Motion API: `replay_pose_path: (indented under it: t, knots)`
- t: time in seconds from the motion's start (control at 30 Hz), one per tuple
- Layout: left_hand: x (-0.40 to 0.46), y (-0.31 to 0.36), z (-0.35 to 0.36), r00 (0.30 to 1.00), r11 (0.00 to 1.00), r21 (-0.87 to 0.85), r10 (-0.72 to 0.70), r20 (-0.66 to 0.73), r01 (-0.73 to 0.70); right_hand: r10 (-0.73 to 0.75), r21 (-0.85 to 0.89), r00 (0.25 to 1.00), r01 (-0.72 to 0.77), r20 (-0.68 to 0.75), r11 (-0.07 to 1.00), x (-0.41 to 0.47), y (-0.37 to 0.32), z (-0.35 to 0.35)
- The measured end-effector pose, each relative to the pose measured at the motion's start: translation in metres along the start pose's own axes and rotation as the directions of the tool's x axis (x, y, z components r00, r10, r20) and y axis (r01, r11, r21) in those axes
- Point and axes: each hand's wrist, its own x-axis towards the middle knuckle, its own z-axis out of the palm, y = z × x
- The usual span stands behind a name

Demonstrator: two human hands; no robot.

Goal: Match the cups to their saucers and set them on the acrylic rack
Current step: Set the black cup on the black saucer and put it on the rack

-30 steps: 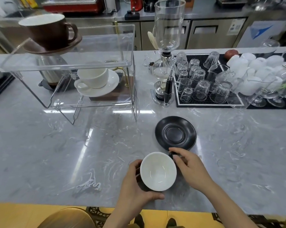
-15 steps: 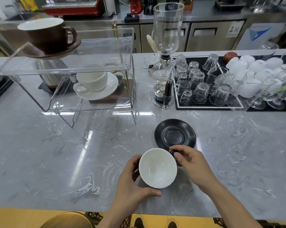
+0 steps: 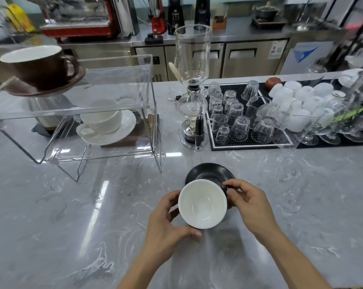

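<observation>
Now the cup (image 3: 202, 204) is held btw both hands: left hand (image 3: 166, 224) cups its side, right hand (image 3: 248, 202) pinches the handle. The black saucer (image 3: 209, 174) lies just beyond, fwd of the fingers, nearer the right hand.

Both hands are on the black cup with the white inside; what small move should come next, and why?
Probably carry the cup slightly forward and lower it onto the black saucer. The left hand cradles its side, the right hand pinches its handle, and the saucer lies empty just beyond.
</observation>
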Motion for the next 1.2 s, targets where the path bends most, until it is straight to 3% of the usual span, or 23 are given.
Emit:
replay_pose_path:
  t: [0.37,0.6,1.2]
  knots:
    - [0.055,0.012,0.013,0.996,0.998,0.019,0.061,0.058,-0.063,0.012,0.055,0.989,-0.004,-0.145,0.998,0.024,-0.001,-0.012]
    - [0.081,0.014,0.018,0.990,0.997,0.051,0.042,0.136,-0.050,0.023,-0.006,0.982,-0.024,-0.185,1.000,0.038,0.007,-0.017]
    - [0.096,0.008,0.022,0.979,0.992,0.104,0.044,0.201,-0.066,0.067,-0.065,0.979,-0.080,-0.192,0.995,0.055,0.027,-0.018]
